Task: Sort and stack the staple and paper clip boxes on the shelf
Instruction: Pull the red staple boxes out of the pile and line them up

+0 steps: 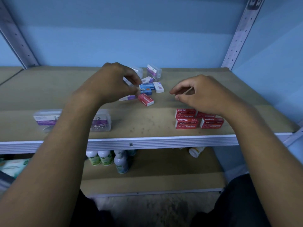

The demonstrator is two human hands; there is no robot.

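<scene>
A shop or stockroom, by the look of it: a slotted metal upright (241, 30) at 1 o'clock carries a board shelf (65, 89) stocked with red staple boxes (186, 123) at 4 o'clock, and spray bottles (121, 161) stand on the lower shelf (164, 177) at 6 o'clock.

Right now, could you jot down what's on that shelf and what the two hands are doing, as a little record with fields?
setting: brown shelf
sorted red group: red staples boxes stacked front right
sorted clear group: clear clip boxes front left
unsorted pile: mixed small boxes mid-shelf, including blue box and loose red box
left hand: fingers at the pile's edge, grip unclear
right hand: loosely curled, holding nothing
below: bottles on lower shelf
</scene>
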